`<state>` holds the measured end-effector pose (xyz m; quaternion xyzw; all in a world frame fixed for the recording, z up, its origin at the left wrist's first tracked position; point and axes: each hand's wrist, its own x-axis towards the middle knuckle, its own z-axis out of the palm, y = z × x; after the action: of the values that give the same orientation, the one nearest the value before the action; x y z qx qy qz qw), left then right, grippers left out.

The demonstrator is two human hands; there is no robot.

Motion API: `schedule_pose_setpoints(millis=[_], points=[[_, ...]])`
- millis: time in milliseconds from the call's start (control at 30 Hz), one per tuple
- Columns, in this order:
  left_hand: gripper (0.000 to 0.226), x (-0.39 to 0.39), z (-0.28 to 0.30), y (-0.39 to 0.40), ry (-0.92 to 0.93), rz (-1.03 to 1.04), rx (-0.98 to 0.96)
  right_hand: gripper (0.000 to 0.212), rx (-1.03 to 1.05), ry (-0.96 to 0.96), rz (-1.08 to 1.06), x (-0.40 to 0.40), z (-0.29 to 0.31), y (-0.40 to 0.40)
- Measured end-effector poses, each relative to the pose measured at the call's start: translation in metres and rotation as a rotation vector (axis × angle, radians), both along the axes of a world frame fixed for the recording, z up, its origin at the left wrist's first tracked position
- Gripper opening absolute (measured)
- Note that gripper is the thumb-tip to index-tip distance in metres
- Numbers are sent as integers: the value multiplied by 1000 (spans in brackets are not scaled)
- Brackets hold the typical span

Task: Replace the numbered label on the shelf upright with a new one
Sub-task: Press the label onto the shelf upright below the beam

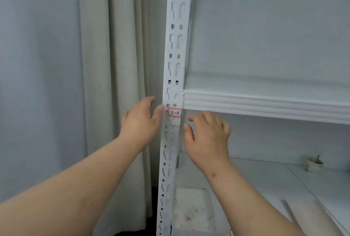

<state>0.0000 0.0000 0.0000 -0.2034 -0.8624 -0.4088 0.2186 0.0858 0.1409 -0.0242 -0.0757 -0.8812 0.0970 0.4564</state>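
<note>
Nothing gripped yet: both hands hang loose-fingered and empty either side of the white slotted metal shelf upright (171, 91). Left hand (141, 121) sits just left of the post, its thumb tip at the post's edge beside the small red-bordered paper label marked "2-8" (174, 112); right hand (207, 135) hovers just right of it, under the white ribbed shelf edge (265, 106). That label is stuck flat on the post's face, just below the shelf line. Whether it's the old one or the new one, I can't tell; no second label is in view, so either peeling hasn't begun or the job is nearly finished
</note>
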Motion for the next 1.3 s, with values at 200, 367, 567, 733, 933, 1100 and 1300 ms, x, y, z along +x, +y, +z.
schedule_pose_setpoints(millis=[200, 367, 567, 733, 933, 1100, 1300], points=[[37, 7, -13, 2, -162, -147, 161, 25, -471, -123, 60, -11, 0, -10], [27, 9, -19, 8, -170, -216, 265, 25, -852, -13, 165, -29, -5, -18], [20, 3, -21, 14, -172, -210, 348, 4, -907, 128, 255, -38, -2, -27], [18, -3, -27, 25, -178, -264, 424, 11, -887, 229, 228, -47, -5, -28], [17, -6, -35, 34, -124, -281, 459, 19, -883, 273, 223, -50, -5, -27], [20, -6, -33, 35, -88, -299, 497, 14, -892, 293, 235, -50, -6, -29], [51, -10, -39, 38, -11, -293, 526, 14, -949, 317, 282, -49, -5, -25]])
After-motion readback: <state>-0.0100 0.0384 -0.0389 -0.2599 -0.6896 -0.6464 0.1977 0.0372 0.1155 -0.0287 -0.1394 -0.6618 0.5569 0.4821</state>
